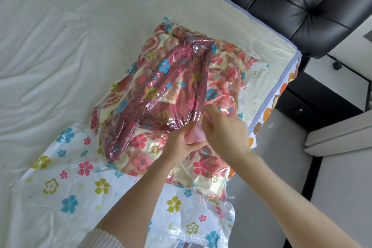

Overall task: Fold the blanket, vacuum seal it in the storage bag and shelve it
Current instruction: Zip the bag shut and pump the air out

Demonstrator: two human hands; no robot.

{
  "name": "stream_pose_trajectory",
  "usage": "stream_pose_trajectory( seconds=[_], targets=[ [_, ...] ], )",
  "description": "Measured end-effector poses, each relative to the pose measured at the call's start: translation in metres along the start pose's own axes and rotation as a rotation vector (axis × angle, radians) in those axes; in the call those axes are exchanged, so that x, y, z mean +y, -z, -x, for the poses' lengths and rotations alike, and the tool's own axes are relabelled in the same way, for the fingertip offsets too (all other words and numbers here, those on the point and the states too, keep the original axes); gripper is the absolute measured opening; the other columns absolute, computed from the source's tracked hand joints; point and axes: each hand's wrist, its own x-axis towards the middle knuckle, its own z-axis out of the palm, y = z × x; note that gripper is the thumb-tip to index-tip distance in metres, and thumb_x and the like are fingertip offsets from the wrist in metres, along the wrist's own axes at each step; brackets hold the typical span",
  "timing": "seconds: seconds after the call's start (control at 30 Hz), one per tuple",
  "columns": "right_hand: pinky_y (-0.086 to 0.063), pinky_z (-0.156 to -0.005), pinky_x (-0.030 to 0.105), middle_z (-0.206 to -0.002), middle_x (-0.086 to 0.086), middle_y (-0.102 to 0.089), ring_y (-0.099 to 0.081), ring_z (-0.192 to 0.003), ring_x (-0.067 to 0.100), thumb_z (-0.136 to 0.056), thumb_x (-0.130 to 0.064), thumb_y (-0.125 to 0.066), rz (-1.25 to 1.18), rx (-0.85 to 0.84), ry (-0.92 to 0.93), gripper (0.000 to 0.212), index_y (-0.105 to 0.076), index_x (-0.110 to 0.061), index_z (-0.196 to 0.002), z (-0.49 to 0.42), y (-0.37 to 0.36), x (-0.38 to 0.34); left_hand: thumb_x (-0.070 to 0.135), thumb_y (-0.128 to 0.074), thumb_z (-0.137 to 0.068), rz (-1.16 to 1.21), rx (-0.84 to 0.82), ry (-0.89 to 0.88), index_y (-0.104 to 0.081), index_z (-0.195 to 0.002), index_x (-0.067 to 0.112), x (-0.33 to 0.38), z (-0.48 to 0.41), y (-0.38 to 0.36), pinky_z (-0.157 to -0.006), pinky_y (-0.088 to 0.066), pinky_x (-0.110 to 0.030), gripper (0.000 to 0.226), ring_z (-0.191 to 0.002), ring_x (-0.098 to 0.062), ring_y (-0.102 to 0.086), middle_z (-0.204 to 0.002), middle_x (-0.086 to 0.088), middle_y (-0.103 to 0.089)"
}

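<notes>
Far left is just the bed [60, 50], covered in a wrinkly off-white sheet. Moving in, the flat unfilled end of the storage bag [66, 183] lies spread on the sheet, clear plastic printed with blue, pink and yellow flowers.

Middle of the shot: the blanket [161, 90] is already inside the bag, folded into a fat lump, dark red and cream with a floral pattern, the plastic crinkled over it. The whole bundle sits on the bed near its right edge.

Then the hands, both on top of the bag at its near side. The left hand [181, 143] has its fingers curled up around a small pink piece [194, 135] on the bag, looks like the valve cap but I can't say for sure. The right hand [223, 129] is right against it, fingers bent down and pinching the same pink bit from the other side.

Right of that, the mattress edge shows an orange-and-brown patterned trim [269, 110], and the upper right has a black tufted leather headboard [291, 0]. Grey floor [332, 197] below that.
</notes>
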Motion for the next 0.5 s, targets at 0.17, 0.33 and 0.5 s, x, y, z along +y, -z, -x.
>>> stream_pose_trajectory(
  seconds=[0.17, 0.33, 0.5],
  targets=[
    [-0.026, -0.044, 0.028, -0.041, -0.002, -0.036, -0.03, -0.04, 0.019, -0.086, -0.021, -0.051, -0.262, 0.45, -0.046, 0.017, -0.066, -0.026, -0.091, -0.003, 0.073, 0.0, 0.017, -0.08, -0.072, 0.045, 0.002, 0.026, -0.061, -0.11, 0.027, -0.001, -0.003, -0.001, -0.072, -0.042, -0.003, 0.043, -0.082, 0.009, -0.058, -0.086, 0.026, -0.062],
    [-0.011, -0.043, 0.026, -0.047, -0.005, -0.024, -0.027, -0.04, 0.021, -0.096, -0.02, -0.035, -0.018, 0.041, 0.052, 0.024, -0.054, -0.011, -0.108, 0.009, -0.02, 0.002, 0.013, -0.077, -0.075, 0.014, -0.02, 0.005, -0.058, -0.096, 0.038, -0.003, 0.002, -0.002, -0.06, -0.044, -0.007, 0.038, -0.067, -0.016, -0.066, -0.071, 0.008, -0.068],
    [-0.026, -0.044, 0.026, -0.045, 0.0, -0.041, -0.034, -0.041, 0.026, -0.091, -0.02, -0.051, -0.111, 0.348, 0.01, 0.014, -0.065, -0.019, -0.094, -0.003, 0.061, 0.0, 0.016, -0.08, -0.072, 0.039, -0.004, 0.035, -0.059, -0.11, 0.031, -0.007, -0.002, -0.002, -0.077, -0.047, -0.009, 0.046, -0.082, 0.01, -0.058, -0.076, 0.034, -0.062]
  ],
)
